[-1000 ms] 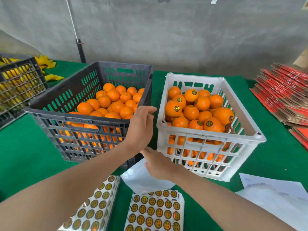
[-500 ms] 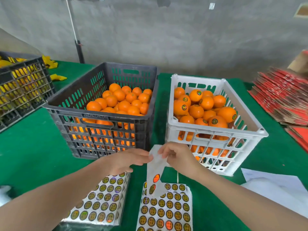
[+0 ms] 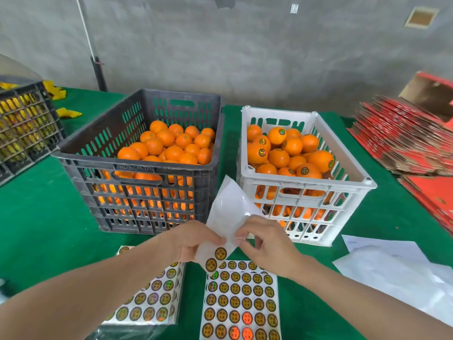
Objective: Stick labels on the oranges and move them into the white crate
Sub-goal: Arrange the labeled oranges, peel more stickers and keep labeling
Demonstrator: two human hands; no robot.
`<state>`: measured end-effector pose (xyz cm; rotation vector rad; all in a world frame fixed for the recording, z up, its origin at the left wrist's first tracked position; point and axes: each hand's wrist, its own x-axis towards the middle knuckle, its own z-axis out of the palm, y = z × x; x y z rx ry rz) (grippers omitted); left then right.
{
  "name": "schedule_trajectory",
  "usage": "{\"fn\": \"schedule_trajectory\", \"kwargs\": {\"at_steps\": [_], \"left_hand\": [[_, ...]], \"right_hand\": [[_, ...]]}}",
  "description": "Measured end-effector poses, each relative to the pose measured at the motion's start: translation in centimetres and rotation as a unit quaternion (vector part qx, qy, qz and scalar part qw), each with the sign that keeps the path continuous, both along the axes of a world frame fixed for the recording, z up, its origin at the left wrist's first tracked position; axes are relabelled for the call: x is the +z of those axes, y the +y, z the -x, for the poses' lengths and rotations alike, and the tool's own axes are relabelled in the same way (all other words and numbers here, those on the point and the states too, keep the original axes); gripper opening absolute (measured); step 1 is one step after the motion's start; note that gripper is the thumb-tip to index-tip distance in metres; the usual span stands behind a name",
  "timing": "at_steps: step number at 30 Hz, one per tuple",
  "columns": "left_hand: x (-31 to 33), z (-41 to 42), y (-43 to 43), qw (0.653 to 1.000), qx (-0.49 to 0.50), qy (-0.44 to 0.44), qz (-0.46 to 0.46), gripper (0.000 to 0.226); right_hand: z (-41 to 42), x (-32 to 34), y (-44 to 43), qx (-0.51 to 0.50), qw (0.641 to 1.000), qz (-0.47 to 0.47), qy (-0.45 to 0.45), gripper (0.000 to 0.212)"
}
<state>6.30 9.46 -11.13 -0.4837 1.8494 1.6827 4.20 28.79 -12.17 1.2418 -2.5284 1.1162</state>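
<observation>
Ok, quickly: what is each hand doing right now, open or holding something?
Left hand: pinches the nearly empty label sheet.
Right hand: pinches the same sheet at its right edge.

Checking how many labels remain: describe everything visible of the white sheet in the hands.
The sheet is glossy white backing paper, nearly stripped: two round gold-and-black labels show at its lower end. It curls upward before the black crate and white crate. The left hand and right hand pinch its lower part.
</observation>
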Motion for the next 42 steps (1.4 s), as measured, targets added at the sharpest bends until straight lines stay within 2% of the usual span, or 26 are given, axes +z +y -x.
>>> {"fn": "schedule_trajectory", "kwargs": {"at_steps": [3, 8, 14, 15, 19, 21, 25, 30, 33, 35, 37, 41, 42], "left_hand": [[-0.1, -0.1, 0.2, 0.999, 0.011, -0.017, -0.048, 0.02], [-0.5, 0.2, -0.3, 0.99, 0.069, -0.049, -0.112, 0.028], [-0.9, 0.1, 0.1, 0.998, 0.03, -0.033, -0.036, 0.021], [-1.0, 0.1, 0.2, 0.999, 0.025, -0.028, -0.028, 0.019], [-1.3, 0.2, 0.8, 1.0, 0.009, 0.02, 0.018, 0.008], [-1.4, 0.1, 1.1, 0.999, 0.002, 0.031, 0.024, 0.01], [-1.6, 0.4, 1.5, 0.999, -0.016, 0.031, 0.025, 0.021], [-2.2, 0.7, 1.6, 0.997, -0.051, 0.038, 0.044, 0.025], [-2.8, 0.9, 1.2, 0.995, -0.076, 0.045, 0.041, 0.019], [-3.7, 0.6, 0.8, 0.989, -0.114, 0.062, 0.075, 0.02], [-4.8, 0.3, 0.3, 0.978, -0.159, 0.061, 0.116, 0.027], [-6.3, 0.0, -0.1, 0.948, -0.249, 0.018, 0.196, 0.024], [-6.2, 0.1, -0.1, 0.935, -0.273, 0.02, 0.223, 0.032]], "right_hand": [[-0.8, -0.6, -1.3, 0.002, 1.0, -0.022, 0.002, 0.007], [-1.3, -1.6, -1.8, -0.041, 0.998, -0.044, 0.01, 0.016], [-2.7, -2.1, -1.9, -0.008, 0.994, -0.074, 0.081, 0.017], [-2.8, -2.3, -1.8, -0.004, 0.994, -0.077, 0.073, 0.015], [-2.6, -2.6, -1.5, -0.019, 0.996, -0.049, -0.077, 0.01], [-2.5, -2.6, -1.5, -0.042, 0.992, -0.023, -0.115, 0.005], [-2.5, -2.8, -1.3, -0.052, 0.994, -0.033, -0.092, 0.007], [-2.5, -2.8, -0.9, -0.012, 0.997, -0.044, -0.069, 0.013], [-2.5, -2.3, -0.6, -0.004, 0.989, -0.003, -0.148, 0.016], [-2.1, -1.7, -0.4, -0.054, 0.973, 0.046, -0.221, 0.02], [-1.2, -0.9, -0.2, -0.098, 0.959, 0.09, -0.249, 0.021], [0.3, 1.4, -1.3, -0.1, 0.965, 0.126, -0.209, 0.021], [0.6, 2.1, -1.8, -0.09, 0.968, 0.134, -0.19, 0.022]]}}
